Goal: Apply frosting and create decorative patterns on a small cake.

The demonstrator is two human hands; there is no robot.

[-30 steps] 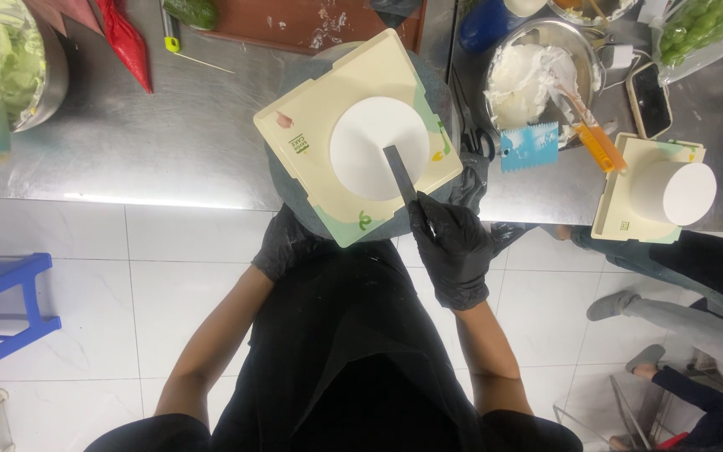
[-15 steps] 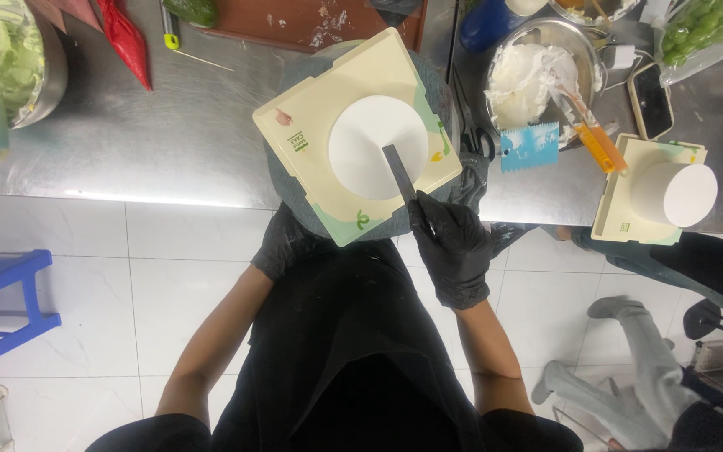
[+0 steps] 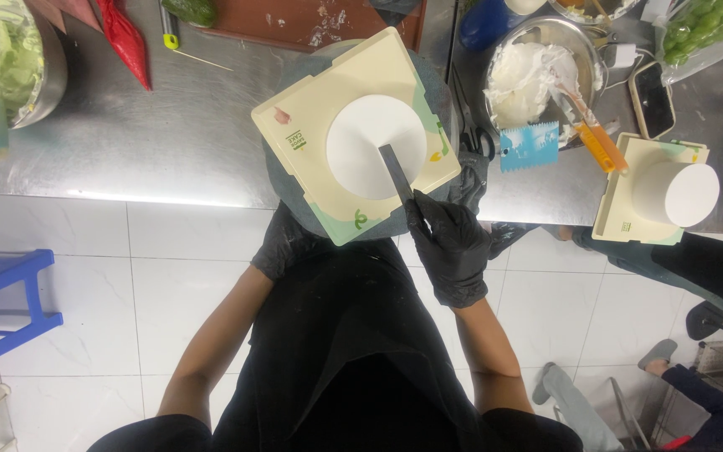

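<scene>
A round white cake [image 3: 370,142] sits on a cream square board [image 3: 311,125] atop a dark turntable [image 3: 441,84] at the steel counter's front edge. My right hand [image 3: 453,238], in a black glove, grips a flat metal spatula [image 3: 397,172] whose blade lies across the cake's top from its near right side. My left hand [image 3: 282,247], also black-gloved, is below the counter edge under the turntable; what its fingers hold is hidden.
A steel bowl of white cream [image 3: 537,71] with an orange-handled spatula [image 3: 592,125], a blue scraper [image 3: 529,146], scissors [image 3: 470,125], a phone [image 3: 653,99] and a second white cake on a board [image 3: 675,194] lie right. A red piping bag [image 3: 127,38] and bowl [image 3: 10,59] sit left. A blue stool [image 3: 2,305] stands below.
My hands, the spatula and the cake have stayed as they were. A person's legs at the lower right have shifted across the floor.
</scene>
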